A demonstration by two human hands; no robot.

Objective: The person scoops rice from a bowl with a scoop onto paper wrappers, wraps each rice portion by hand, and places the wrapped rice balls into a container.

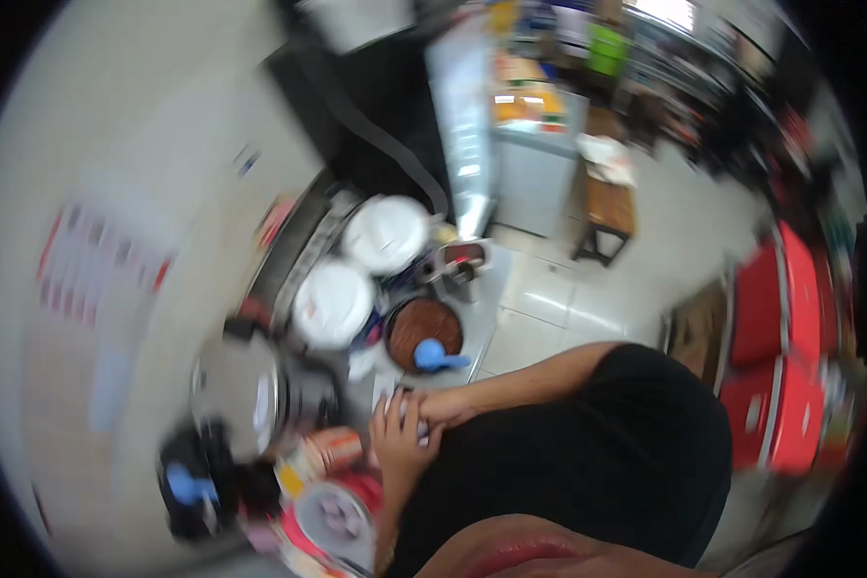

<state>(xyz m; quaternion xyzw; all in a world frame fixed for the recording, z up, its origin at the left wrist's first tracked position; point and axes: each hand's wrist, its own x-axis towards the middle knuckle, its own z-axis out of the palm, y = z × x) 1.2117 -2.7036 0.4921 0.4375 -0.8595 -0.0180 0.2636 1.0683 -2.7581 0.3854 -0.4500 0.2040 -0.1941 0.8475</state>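
Both my hands are close together at the counter's edge in the blurred head view. My left hand (401, 433) has its fingers bent over something small and pale (422, 431), mostly hidden between the hands. Against it, my right hand (445, 407) is curled, its fingers largely covered. Just beyond them stands a round dark container (409, 326) of brown contents, with a blue scoop (437, 355) lying across its rim. Two white round lids (385, 235) (333, 302) are farther back.
To the left are a large metal pot (236, 390) and a black item with a blue handle (191, 485). A pink-and-white tub (332, 515) sits near my left forearm. Red boxes (775, 337) are stacked on the right. A wooden stool (607, 207) stands on the tiled floor.
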